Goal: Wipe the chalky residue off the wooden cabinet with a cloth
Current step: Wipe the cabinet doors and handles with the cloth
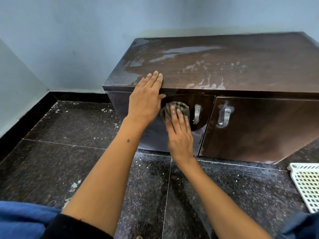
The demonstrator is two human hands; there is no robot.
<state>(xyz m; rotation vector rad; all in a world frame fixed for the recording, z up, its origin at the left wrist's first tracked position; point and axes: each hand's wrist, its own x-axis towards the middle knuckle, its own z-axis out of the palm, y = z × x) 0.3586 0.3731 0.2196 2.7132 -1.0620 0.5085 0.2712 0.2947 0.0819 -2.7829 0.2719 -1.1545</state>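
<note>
Blue walls and dark speckled floor surround a low wooden cabinet (224,69) in a corner. Its left door looks mostly clean where the right hand (180,135), fingers flat, presses a bunched cloth (181,107). Chalky residue (207,83) remains on top and around the right door's handle (225,116). The left hand (146,99), fingers together, braces the near top edge.
</note>
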